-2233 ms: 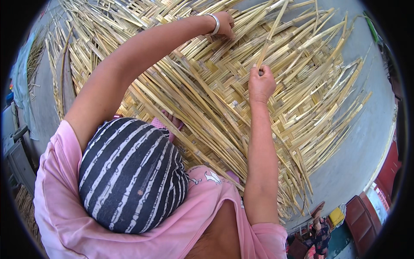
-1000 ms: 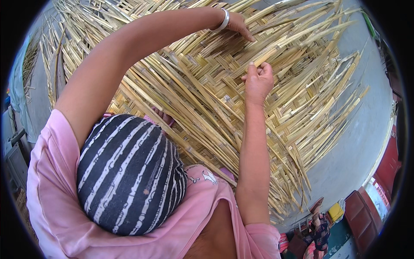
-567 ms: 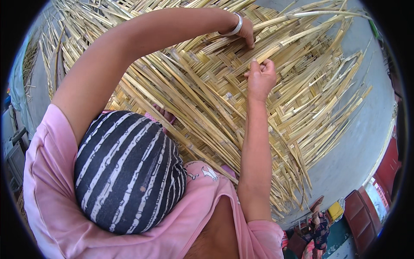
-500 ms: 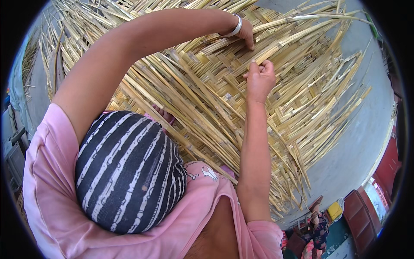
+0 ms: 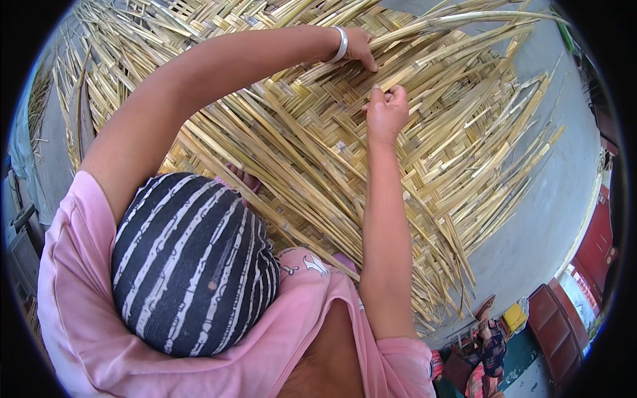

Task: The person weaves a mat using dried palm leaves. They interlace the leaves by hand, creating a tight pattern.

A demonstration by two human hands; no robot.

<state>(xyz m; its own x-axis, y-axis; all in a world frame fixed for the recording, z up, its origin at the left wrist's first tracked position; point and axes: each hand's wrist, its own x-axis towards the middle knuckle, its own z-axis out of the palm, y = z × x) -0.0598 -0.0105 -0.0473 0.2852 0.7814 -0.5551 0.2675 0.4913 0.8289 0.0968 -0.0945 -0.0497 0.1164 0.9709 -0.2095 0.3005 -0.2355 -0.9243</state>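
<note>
A large mat (image 5: 318, 142) of flat, straw-coloured split-cane strips lies in front of me, woven in the middle with long loose ends around it. My left hand (image 5: 358, 49), with a silver bangle on the wrist, reaches over from the left. Its fingers close at the raised strips near the far part of the weave, some of them hidden. Just nearer and to the right, my right hand (image 5: 387, 114) is closed, thumb up, pinching the end of a long cane strip (image 5: 458, 50) that runs off to the upper right.
Rounded dark cloth with white stripes (image 5: 199, 265) bulges at the lower left. Toes (image 5: 245, 178) show at the mat's near edge. Grey floor (image 5: 544, 219) borders the mat on the right. Beyond are a dark red panel (image 5: 551, 325), a yellow object (image 5: 514, 318) and part of another person (image 5: 491, 345).
The whole view has shifted slightly. Both hands sit a little further left and up in the picture, still close together at the same part of the weave.
</note>
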